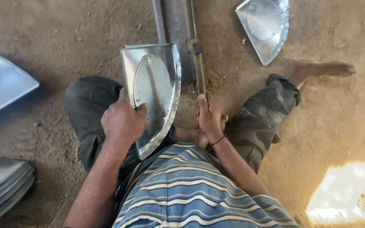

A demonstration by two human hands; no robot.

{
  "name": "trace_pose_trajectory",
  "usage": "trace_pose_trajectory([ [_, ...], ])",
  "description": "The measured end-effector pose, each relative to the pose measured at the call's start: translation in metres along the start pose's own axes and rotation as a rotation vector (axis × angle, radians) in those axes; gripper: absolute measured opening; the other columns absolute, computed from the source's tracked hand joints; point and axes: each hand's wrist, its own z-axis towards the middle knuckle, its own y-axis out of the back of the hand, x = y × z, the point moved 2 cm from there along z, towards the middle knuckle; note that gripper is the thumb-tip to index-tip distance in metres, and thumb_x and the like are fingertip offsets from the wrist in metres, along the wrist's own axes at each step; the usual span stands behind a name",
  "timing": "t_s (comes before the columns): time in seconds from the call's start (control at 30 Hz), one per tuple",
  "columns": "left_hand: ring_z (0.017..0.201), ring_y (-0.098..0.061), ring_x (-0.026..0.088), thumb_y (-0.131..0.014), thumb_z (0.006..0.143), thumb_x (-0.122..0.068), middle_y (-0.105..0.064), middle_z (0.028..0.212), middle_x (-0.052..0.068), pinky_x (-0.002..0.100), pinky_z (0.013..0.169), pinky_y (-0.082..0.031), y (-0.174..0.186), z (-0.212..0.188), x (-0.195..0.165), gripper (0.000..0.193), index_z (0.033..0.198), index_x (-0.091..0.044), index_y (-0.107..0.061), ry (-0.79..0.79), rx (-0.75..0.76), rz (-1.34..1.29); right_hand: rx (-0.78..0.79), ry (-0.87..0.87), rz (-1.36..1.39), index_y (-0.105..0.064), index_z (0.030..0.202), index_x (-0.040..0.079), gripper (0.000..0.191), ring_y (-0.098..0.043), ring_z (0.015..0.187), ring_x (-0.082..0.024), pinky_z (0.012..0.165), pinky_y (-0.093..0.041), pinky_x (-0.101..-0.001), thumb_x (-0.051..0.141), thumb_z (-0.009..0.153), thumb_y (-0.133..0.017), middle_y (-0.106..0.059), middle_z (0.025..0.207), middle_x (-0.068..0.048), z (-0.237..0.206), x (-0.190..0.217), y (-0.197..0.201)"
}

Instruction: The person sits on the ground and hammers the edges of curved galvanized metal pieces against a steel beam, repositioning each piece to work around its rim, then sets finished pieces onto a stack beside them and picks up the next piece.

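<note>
I sit on a dirt floor with my knees spread. My left hand (122, 120) grips the lower left edge of a shiny wedge-shaped sheet-metal piece (159, 78) with a raised oval in its middle and a curved right rim. The piece leans over a heavy iron bar (177, 25) that runs away from me. My right hand (209, 115) is closed around the brown handle of a hammer (199, 69), whose head lies against the bar beside the piece's right rim.
Another wedge-shaped metal piece (265, 26) lies on the dirt at the top right. A larger one (3, 84) lies at the left edge, above a stack of metal sheets (3, 188). My bare foot (326, 68) stretches out right. A sunlit patch (347, 192) glares at the bottom right.
</note>
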Motion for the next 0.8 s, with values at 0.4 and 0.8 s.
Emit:
trace_pose_trajectory([
  [0.4, 0.083, -0.071, 0.044, -0.076, 0.085, -0.033, -0.074, 0.086, 0.022, 0.055, 0.075, -0.054, 0.021, -0.004, -0.005, 0.062, 0.136, -0.004, -0.056, 0.031, 0.029, -0.076, -0.016, 0.039, -0.319, -0.058, 0.096, 0.007, 0.04, -0.049, 0.051, -0.006, 0.044, -0.04, -0.0263, 0.044, 0.109, -0.05, -0.051, 0.061, 0.004, 0.019, 0.005, -0.019],
  [0.8, 0.087, -0.071, 0.044, -0.077, 0.087, -0.032, -0.074, 0.089, 0.023, 0.054, 0.08, -0.052, -0.001, -0.002, 0.001, 0.063, 0.136, -0.001, -0.054, 0.062, -0.059, -0.172, 0.017, 0.154, -0.335, -0.055, 0.096, 0.006, 0.041, -0.052, 0.055, -0.007, 0.049, -0.04, -0.0275, 0.043, 0.111, -0.049, -0.052, 0.066, 0.002, 0.017, -0.004, -0.013],
])
